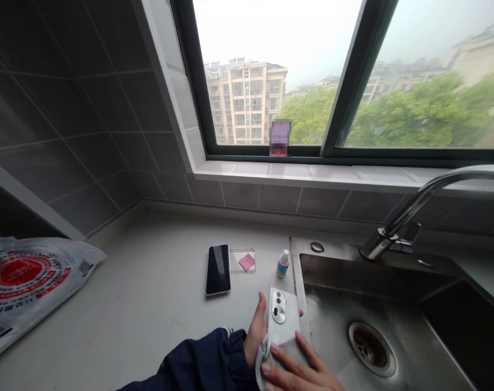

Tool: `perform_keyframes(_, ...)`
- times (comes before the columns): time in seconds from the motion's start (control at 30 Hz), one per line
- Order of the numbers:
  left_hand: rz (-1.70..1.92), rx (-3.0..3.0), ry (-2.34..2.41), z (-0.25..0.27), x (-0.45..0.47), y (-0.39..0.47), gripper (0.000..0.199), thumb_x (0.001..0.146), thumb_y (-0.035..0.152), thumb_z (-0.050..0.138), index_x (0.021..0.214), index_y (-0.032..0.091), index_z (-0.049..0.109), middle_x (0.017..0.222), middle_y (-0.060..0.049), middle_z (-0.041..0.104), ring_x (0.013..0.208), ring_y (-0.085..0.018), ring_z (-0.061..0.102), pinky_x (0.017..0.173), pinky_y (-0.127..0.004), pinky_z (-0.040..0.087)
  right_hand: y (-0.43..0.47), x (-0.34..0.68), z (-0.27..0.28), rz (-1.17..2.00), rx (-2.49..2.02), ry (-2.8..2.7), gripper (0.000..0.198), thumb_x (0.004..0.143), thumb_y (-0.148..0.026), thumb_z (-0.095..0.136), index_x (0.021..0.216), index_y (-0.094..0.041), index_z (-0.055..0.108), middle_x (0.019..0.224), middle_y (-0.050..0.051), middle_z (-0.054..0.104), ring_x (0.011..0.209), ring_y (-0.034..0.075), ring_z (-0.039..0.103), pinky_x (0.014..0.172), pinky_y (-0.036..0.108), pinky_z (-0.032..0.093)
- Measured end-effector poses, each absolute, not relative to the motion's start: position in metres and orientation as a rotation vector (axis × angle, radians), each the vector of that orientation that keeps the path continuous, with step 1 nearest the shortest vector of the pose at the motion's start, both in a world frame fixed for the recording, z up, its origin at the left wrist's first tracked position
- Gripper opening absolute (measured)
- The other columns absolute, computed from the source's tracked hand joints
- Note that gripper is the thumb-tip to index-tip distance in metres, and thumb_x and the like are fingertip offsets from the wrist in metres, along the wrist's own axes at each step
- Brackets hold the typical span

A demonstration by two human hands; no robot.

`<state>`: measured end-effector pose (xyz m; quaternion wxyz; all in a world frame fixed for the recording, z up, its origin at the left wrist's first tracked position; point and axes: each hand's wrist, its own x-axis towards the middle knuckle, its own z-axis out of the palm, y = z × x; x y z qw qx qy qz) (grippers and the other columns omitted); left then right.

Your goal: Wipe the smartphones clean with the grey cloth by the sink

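A silver-white smartphone (285,317) lies back side up in my left hand (255,334), its round camera module near the upper end. My left thumb runs along its left edge, and a fingertip shows at its right edge. My right hand (302,366) presses a pale grey cloth (261,358) over the lower part of the phone's back, its fingers slightly apart. How far the cloth reaches beneath those fingers is hidden. Beyond the phone, a small white spray bottle (283,264) with a blue and yellow label stands upright beside the sink edge.
Another phone with a dark screen (218,270) lies on the white counter (149,304), beside a clear phone case (234,265) with a pink paper piece (247,262) on it. A steel sink (332,304) and faucet (410,209) are right; a printed plastic bag (31,277) lies left.
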<state>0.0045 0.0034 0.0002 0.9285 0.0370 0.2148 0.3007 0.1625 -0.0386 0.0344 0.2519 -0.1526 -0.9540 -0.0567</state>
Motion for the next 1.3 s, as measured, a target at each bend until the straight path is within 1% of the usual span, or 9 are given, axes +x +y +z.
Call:
perform_keyframes(0.13,0.632,0.045,0.492,-0.001,0.006,0.001,0.1,0.071,0.086,0.034,0.118,0.001,0.06,0.07,-0.011,0.07,0.066,-0.02,0.066,0.075,-0.031,0.044,-0.038,0.165,0.034,-0.227,-0.481,-2.621,0.029,0.098,-0.032,0.052,0.122,-0.021,0.062,0.133,0.0,0.057,0.131,0.02,0.044,0.117,0.044,0.008)
perform_keyframes(0.33,0.674,0.073,0.478,0.002,0.008,0.001,0.095,0.079,0.078,0.034,0.119,-0.005,0.058,0.08,-0.015,0.072,0.076,-0.02,0.067,0.084,-0.03,0.045,-0.038,0.165,0.029,-0.385,-0.655,-2.641,0.041,0.102,-0.037,0.039,0.134,-0.015,0.053,0.14,0.005,0.049,0.134,0.022,0.041,0.116,0.048,-0.001)
perform_keyframes(0.47,0.685,0.099,0.377,0.003,0.011,-0.005,0.084,0.079,0.073,0.044,0.122,0.002,0.058,0.086,-0.015,0.071,0.083,-0.022,0.068,0.083,-0.029,0.047,-0.036,0.167,0.022,-0.38,-0.734,-2.596,0.044,0.103,-0.038,0.036,0.136,-0.014,0.051,0.141,0.007,0.048,0.138,0.022,0.034,0.117,0.046,0.0)
perform_keyframes(0.63,0.695,0.046,0.362,-0.004,0.009,-0.009,0.067,0.08,0.065,0.052,0.111,0.007,0.065,0.087,-0.009,0.071,0.081,-0.013,0.068,0.084,-0.02,0.046,-0.037,0.169,0.02,-0.433,-0.759,-2.59,0.048,0.101,-0.045,0.038,0.136,-0.014,0.051,0.142,0.006,0.047,0.138,0.024,0.033,0.117,0.046,-0.001)
perform_keyframes(0.77,0.746,0.152,0.283,-0.005,0.007,-0.009,0.057,0.083,0.058,0.056,0.11,0.009,0.066,0.107,-0.01,0.07,0.111,-0.016,0.06,0.103,-0.021,0.034,-0.038,0.17,0.019,-0.367,-0.869,-2.545,0.074,0.09,-0.065,0.044,0.14,-0.01,0.047,0.143,0.012,0.045,0.141,0.027,0.028,0.118,0.044,0.001)
perform_keyframes(0.87,0.738,0.29,0.194,-0.002,0.006,-0.009,0.063,0.081,0.058,0.058,0.123,0.011,0.061,0.125,-0.011,0.063,0.132,-0.02,0.044,0.113,-0.026,0.024,-0.038,0.171,0.016,-0.353,-0.952,-2.494,0.076,0.089,-0.06,0.051,0.143,-0.008,0.041,0.146,0.014,0.042,0.142,0.03,0.025,0.117,0.047,0.003)
perform_keyframes(1.0,0.75,0.376,0.119,0.001,0.008,-0.01,0.064,0.085,0.06,0.051,0.13,0.015,0.056,0.139,-0.008,0.053,0.139,-0.021,0.033,0.116,-0.031,0.019,-0.041,0.172,0.012,-0.35,-1.049,-2.455,0.077,0.089,-0.053,0.053,0.146,-0.006,0.034,0.147,0.016,0.038,0.141,0.032,0.026,0.117,0.05,0.002)
perform_keyframes(1.2,0.728,0.406,0.155,0.004,0.007,-0.009,0.063,0.082,0.059,0.055,0.129,0.017,0.057,0.139,-0.007,0.053,0.143,-0.022,0.023,0.118,-0.032,0.012,-0.044,0.173,0.012,-0.311,-1.153,-2.401,0.071,0.092,-0.045,0.05,0.148,-0.007,0.03,0.148,0.015,0.038,0.14,0.032,0.028,0.117,0.05,0.008)
perform_keyframes(1.3,0.715,0.425,0.162,0.005,0.007,-0.008,0.062,0.084,0.058,0.053,0.129,0.016,0.057,0.137,-0.008,0.055,0.142,-0.023,0.026,0.118,-0.034,0.011,-0.044,0.174,0.012,-0.321,-1.157,-2.406,0.071,0.092,-0.045,0.049,0.149,-0.007,0.029,0.148,0.015,0.037,0.14,0.032,0.028,0.117,0.049,0.007)
